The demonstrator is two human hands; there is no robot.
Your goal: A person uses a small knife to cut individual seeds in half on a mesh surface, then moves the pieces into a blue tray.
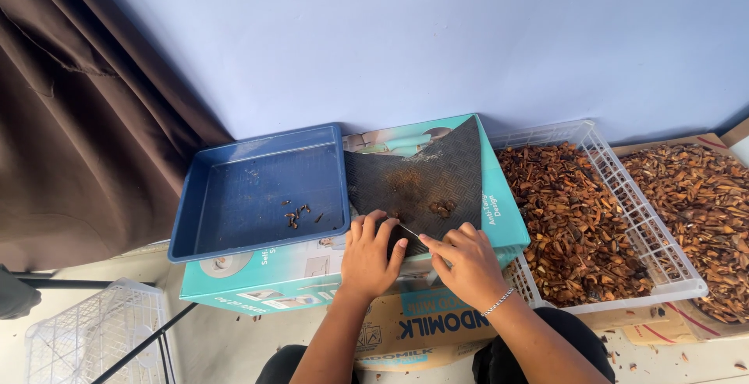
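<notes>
My left hand (373,255) rests with curled fingers on the near edge of a black ribbed mat (425,167). What lies under its fingertips is hidden. My right hand (468,263), with a bracelet on its wrist, pinches a thin silvery blade (408,232) whose tip points at my left fingers. The mat lies on a teal cardboard box (499,212) and carries brown dust and a few small dark brown pieces (441,208). A blue plastic tray (234,150) sits on the box beside the mat, with a few small brown pieces (296,214) in it.
A white slatted basket (663,247) full of brown chips stands to the right. Further right, more chips lie on cardboard (706,197). A brown curtain (86,119) hangs at left. A white wire basket (86,329) stands on the floor at lower left. The box rests on another cardboard carton (406,329).
</notes>
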